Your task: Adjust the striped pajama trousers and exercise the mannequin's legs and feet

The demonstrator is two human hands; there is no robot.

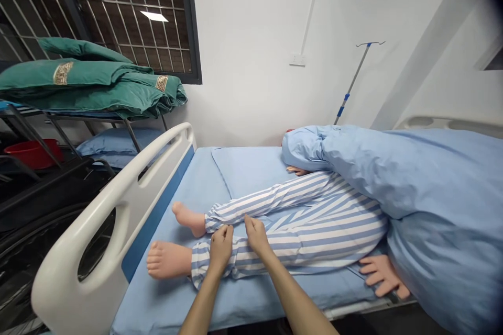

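1. Two bare hands in view, both down on the manikin's (298,220) striped trouser leg. The left hand (220,249) has its fingers curled, pinching a fold of the fabric near the ankle cuff. The right hand (257,235) sits just beside it, fingers bunched and gripping the cloth a bit higher up the shin.
2. One manikin, lying on its side on the bed (236,178), in blue and white striped pajamas. Two bare feet stick out toward the footboard; the near foot (167,260) is just left of the left hand, and the far foot (188,217) is above it.
3. One manikin hand (383,275) shows flat on the sheet near the bed's front edge.
4. One light blue duvet (412,178) is bunched over the upper body, so the head is hidden.
5. One white footboard (118,204) with cut-out handles on the left.
6. One IV pole (353,81) leans against the back wall.
7. A stack of green quilts (90,81) sits on a rack at left; can't count the layers for sure. One red basin (31,152) is underneath, plus one blue pillow (118,144).
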